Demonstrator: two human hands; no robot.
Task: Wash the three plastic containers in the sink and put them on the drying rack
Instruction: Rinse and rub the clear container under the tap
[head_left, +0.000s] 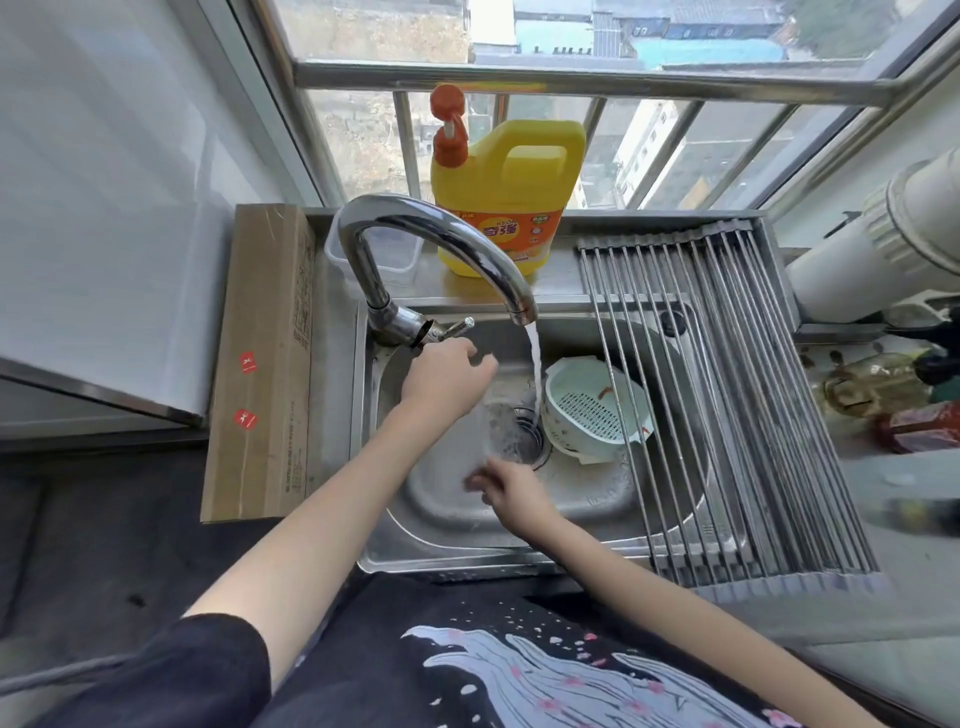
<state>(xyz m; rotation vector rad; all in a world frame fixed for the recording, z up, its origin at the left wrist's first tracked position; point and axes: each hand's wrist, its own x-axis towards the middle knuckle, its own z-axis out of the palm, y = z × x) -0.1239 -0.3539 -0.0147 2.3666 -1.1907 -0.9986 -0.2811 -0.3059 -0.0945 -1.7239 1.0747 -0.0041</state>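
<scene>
A clear plastic container is held over the drain of the steel sink, just left of the running water. My left hand grips its far edge from above. My right hand holds its near edge, the fingers blurred. A pale green strainer bowl lies tilted in the sink to the right, partly under the rack. A second clear container stands on the ledge behind the faucet. The roll-up drying rack covers the sink's right side and has nothing on it.
A yellow dish soap bottle with an orange pump stands on the back ledge. A long cardboard box lies along the sink's left side. Bottles and a white pipe crowd the counter on the right.
</scene>
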